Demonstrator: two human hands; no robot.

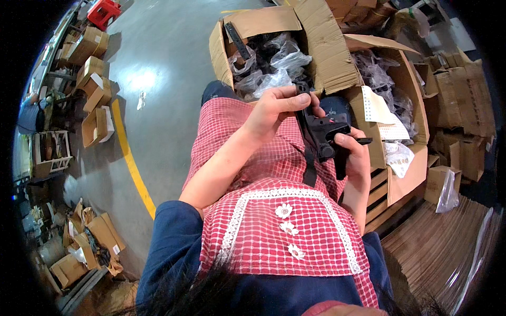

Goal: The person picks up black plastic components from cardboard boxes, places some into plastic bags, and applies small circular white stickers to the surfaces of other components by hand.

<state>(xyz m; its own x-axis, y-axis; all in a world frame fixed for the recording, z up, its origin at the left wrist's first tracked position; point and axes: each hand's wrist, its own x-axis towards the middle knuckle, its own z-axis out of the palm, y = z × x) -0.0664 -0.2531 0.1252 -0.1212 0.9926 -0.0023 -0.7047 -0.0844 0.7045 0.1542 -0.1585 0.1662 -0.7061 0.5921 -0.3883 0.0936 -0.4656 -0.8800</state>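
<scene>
The person holds a black plastic part with a blocky middle and long thin arms (322, 138) in both hands, above their lap. It is dark and dull, not shiny. The thick blocky bit sits in the middle, and a flat thin tab sticks out from it toward the right. One long thin arm runs up from the block to the top hand, and another hangs down over the red and white checked apron (274, 210). So its long line runs mostly up and down in the picture, leaning a little.

The left hand (276, 108) has its grip closed on the top end of the part, with the thumb lying flat along it. The right hand (356, 158) has its grip closed on the lower right side of the block, fingers curled around it.

Just past the hands stands an open brown cardboard box (321, 47) full of more black pieces in clear plastic bags (274, 68). A second open cardboard box (406, 79) stands to the right of it. The grey concrete floor (163, 63) has a yellow painted line (132, 163).
</scene>
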